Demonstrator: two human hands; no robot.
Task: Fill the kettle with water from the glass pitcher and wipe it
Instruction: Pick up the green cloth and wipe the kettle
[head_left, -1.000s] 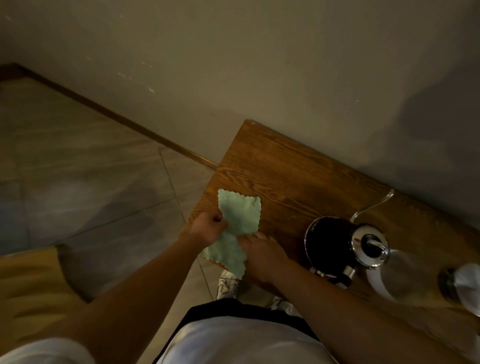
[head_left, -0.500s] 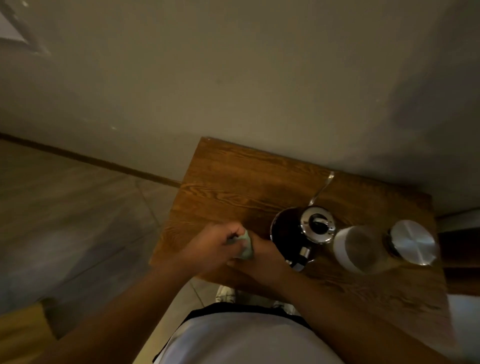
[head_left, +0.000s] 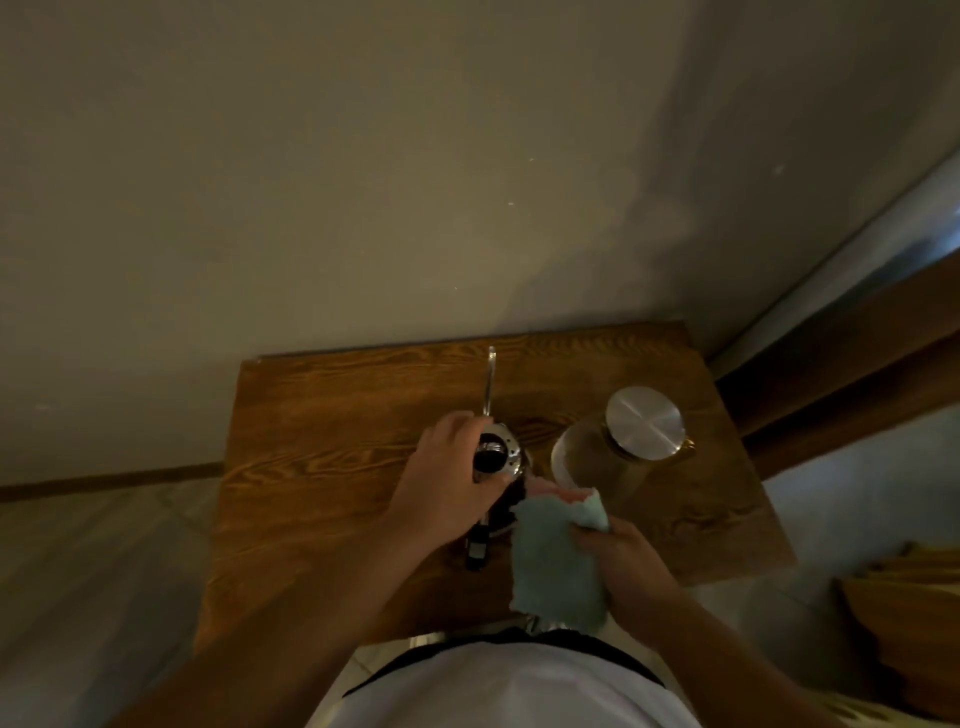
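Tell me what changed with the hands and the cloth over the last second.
The left hand let go of the green cloth and moved onto the kettle, covering its lid. The right hand kept the cloth and brought it against the kettle's side. The glass pitcher stayed beside the kettle on the wooden table.

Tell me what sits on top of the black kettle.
The left hand rests over the black kettle, fingers around its shiny metal lid and dark knob. The hand covers the kettle's left side; the green cloth hides the right.
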